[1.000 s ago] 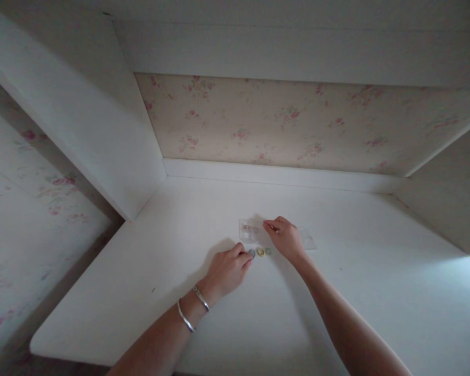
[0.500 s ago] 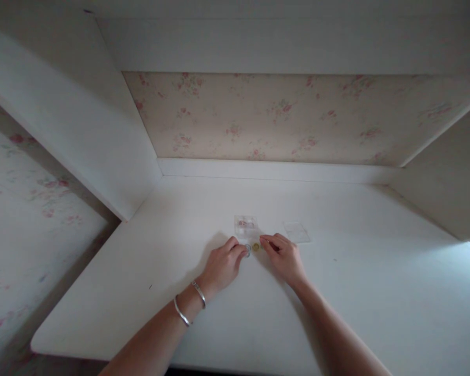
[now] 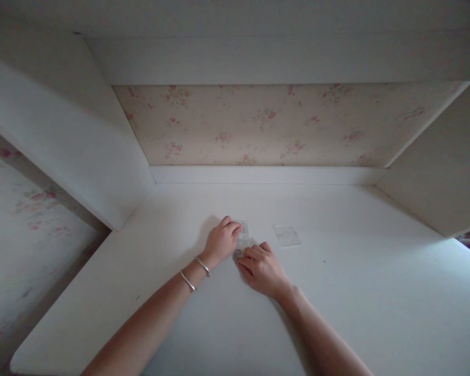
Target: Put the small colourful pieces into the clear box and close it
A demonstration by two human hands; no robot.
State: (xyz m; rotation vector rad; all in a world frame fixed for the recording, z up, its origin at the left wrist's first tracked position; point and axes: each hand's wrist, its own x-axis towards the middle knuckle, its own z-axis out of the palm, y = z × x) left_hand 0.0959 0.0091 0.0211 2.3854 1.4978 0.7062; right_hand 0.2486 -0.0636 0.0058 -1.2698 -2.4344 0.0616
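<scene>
My left hand, wearing two silver bangles on its wrist, is closed with its fingertips at the left edge of a small clear plastic case on the white table. Just in front of that case lies a silver, coin-like disc. My right hand is closed, thumb and fingertips bent down against the disc's right side. A sliver of a gold-coloured disc shows at the right fingertips, mostly hidden by them. Fine detail on the discs is too small to read.
A flat clear plastic piece lies on the table to the right of the case. A small dark mark is at the left. White panels and a flower-patterned wall enclose the back.
My left hand has moved from the silver disc up to the clear case. My right hand has come down and left onto the discs, covering most of the gold one. The camera view has shifted slightly.
</scene>
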